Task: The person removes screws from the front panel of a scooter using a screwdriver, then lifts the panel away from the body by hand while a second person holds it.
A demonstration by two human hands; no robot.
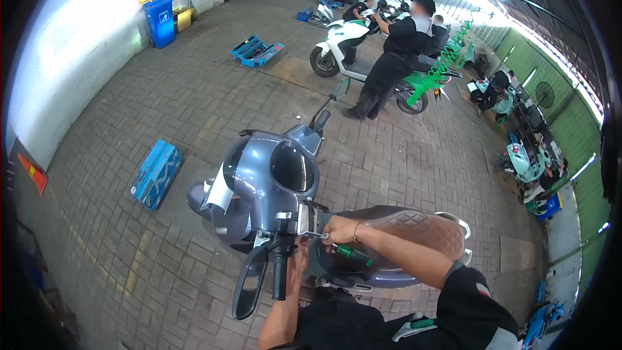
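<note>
A blue-grey scooter (259,163) stands in front of me, its front end to the left and its brown quilted seat (414,232) to the right. My right hand (339,229) is closed just behind the steering column, by a small shiny metal part; what the fingers grip is too small to make out. Below that wrist is a green object (353,255) with a dark band, shaped like a tool handle. Partly behind the near handlebar grip (279,277), my left hand (299,254) reaches up to the column's underside, its fingers hidden. A mirror (250,286) juts out beside the grip.
A closed blue toolbox (155,174) sits on the brick floor at left, an open one (257,52) farther off. Beyond, a person in dark clothes (402,48) stands at a white-and-green scooter (343,40). A green coiled hose (440,68) hangs down near them.
</note>
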